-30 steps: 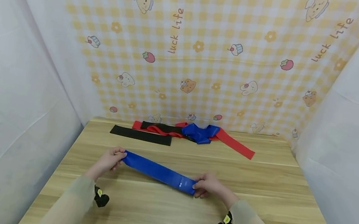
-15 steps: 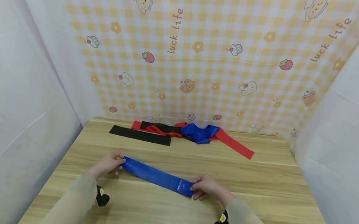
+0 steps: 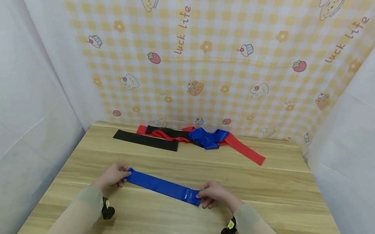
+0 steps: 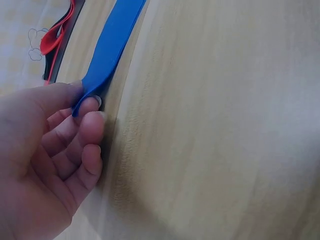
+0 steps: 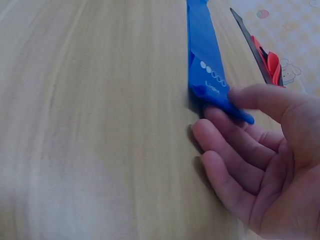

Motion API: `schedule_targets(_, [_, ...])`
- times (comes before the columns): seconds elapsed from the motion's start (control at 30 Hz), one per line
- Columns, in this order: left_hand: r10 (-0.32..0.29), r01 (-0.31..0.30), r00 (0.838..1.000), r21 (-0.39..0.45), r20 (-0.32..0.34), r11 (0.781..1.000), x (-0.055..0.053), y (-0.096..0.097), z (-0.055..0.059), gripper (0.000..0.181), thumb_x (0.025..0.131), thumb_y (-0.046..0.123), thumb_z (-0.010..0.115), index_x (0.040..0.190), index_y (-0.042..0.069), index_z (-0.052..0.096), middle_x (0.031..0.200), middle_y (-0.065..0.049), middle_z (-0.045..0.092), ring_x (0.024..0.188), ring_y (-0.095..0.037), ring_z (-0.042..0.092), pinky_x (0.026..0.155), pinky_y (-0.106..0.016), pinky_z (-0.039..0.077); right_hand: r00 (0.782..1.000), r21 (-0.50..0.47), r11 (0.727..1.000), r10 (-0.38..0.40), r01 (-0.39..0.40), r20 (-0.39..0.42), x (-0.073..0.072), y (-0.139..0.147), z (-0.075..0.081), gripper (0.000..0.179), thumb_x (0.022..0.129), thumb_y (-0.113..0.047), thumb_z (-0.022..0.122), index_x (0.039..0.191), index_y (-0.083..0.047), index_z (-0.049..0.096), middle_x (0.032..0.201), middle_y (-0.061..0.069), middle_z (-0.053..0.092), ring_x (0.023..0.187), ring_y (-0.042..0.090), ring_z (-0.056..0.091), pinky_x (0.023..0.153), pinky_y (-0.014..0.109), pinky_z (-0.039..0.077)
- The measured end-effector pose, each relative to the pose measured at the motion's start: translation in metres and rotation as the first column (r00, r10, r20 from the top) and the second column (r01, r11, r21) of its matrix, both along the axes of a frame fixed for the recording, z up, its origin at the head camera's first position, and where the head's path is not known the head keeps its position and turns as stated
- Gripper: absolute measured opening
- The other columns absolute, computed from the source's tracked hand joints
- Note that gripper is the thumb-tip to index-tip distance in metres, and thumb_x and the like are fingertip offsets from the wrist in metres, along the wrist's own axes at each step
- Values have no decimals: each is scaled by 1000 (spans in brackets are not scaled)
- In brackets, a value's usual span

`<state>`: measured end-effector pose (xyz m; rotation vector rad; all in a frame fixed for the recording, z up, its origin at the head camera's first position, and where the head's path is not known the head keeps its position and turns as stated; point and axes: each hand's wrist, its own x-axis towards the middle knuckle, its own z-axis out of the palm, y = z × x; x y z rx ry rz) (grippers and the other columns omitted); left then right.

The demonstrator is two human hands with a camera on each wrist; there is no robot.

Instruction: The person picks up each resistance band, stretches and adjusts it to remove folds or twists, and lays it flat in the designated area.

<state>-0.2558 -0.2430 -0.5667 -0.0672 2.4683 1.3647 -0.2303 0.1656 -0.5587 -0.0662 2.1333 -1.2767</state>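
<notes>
Blue strip, smooth-faced, spans the gap between two hands on the person's side of the black strip, well apart from it. Left hand pinches one end, right hand the other: thumbs on top, fingertips tucked beneath. Change over the last second: the left has come back towards the person, away from the black strip; the right has shifted only slightly. Slant is shallower now, nearer to parallel with the black strip. Judgement: adjusting seems unfinished, both ends being pinched. Cannot tell whether the underside touches the worktop. Long axis runs left to right across the person's front, right end a little nearer the person, so slightly askew to the black strip. Left end sits in front of the black strip's middle portion; right end reaches past its right tip. White printed marks face up, close to the right end. Heap of red, black and blue bands lies behind the black strip, spreading to its right.
</notes>
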Motion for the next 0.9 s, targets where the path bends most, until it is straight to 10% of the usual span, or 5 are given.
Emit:
schedule_targets(0.57, [209, -219, 972, 96, 106, 971, 17, 7, -1, 25, 93, 11, 65, 105, -11, 64, 76, -9, 66, 63, -15, 61, 59, -28, 54, 1000, 21, 1000, -18, 18, 4, -9, 1, 1, 19, 88, -21, 67, 80, -4, 69, 67, 10, 66, 53, 16, 63, 51, 32, 56])
schedule_targets(0.9, [245, -268, 961, 211, 129, 940, 11, 6, 17, 24, 96, 6, 58, 110, -13, 56, 79, -9, 64, 62, -12, 60, 57, -24, 51, 999, -6, 1000, 28, -28, 28, -6, -4, 3, 10, 88, -12, 66, 87, -2, 68, 69, 13, 68, 56, 18, 66, 54, 33, 57])
